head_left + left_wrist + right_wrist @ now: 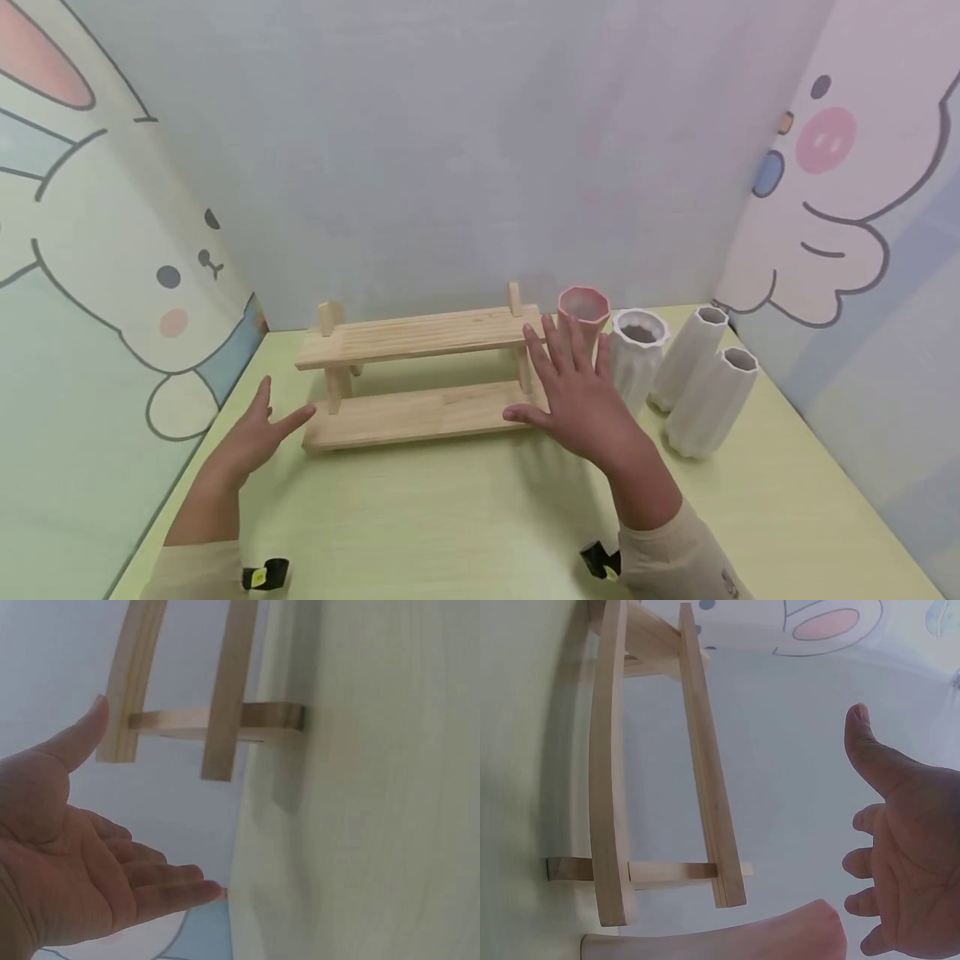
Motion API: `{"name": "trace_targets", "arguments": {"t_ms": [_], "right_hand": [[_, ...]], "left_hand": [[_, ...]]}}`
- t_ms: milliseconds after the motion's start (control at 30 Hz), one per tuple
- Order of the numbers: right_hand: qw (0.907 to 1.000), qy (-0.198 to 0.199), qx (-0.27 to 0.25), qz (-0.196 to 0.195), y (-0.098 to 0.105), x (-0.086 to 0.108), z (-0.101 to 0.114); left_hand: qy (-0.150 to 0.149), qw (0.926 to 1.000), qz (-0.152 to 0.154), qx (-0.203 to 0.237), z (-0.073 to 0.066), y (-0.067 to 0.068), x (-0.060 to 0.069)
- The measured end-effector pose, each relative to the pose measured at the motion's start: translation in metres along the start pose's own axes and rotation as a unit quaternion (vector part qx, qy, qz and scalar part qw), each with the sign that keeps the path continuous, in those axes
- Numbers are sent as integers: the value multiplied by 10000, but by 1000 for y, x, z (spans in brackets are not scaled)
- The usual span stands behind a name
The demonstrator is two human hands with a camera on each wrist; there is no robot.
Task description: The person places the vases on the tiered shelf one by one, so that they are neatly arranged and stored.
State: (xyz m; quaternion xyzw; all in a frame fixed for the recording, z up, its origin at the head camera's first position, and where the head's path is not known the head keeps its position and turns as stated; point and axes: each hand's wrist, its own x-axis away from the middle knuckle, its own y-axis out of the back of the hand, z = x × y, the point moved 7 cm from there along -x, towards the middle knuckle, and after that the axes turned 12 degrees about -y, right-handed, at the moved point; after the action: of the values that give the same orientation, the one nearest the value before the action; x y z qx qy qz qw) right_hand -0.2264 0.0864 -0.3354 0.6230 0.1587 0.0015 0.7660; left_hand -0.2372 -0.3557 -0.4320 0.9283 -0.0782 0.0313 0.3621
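Observation:
A two-tier wooden shelf stands on the table against the back wall, its lower plank nearer me. By its left end is my left hand, fingers spread. In the left wrist view the thumb of that hand overlaps a plank's end; whether it touches, I cannot tell. My right hand is held flat with spread fingers in front of the shelf's right end, partly covering it and a pink vase. The right wrist view has the right hand apart from the shelf, holding nothing.
Right of the pink vase stand a ribbed white vase and two more white vases. Cartoon-printed walls enclose the pale yellow-green table on the left, back and right.

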Motion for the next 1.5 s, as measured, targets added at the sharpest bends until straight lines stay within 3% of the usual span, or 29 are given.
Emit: {"name": "trace_targets", "arguments": {"t_ms": [200, 500, 667, 800, 1067, 1300, 1500], "right_hand": [[9999, -50, -78, 74, 3, 0, -3], [9998, -117, -108, 79, 7, 2, -8], [9998, -106, -131, 81, 10, 1, -8], [9999, -39, -143, -55, 15, 1, -8], [9984, 20, -176, -533, 29, 2, -14], [9942, -492, -470, -834, 47, -2, -45], [9784, -1171, -1205, -1205, 63, -3, -81]], "left_hand": [[116, 9941, 516, 949, 25, 0, -8], [448, 9737, 612, 2150, 39, -8, -32], [556, 9596, 661, 2679, 38, -16, -38], [656, 9568, 684, 2748, 39, -22, -36], [629, 9583, 758, 2684, 41, -31, -31], [644, 9637, 762, 2476, 44, -33, -31], [686, 9656, 742, 2395, 45, -33, -31]]}}
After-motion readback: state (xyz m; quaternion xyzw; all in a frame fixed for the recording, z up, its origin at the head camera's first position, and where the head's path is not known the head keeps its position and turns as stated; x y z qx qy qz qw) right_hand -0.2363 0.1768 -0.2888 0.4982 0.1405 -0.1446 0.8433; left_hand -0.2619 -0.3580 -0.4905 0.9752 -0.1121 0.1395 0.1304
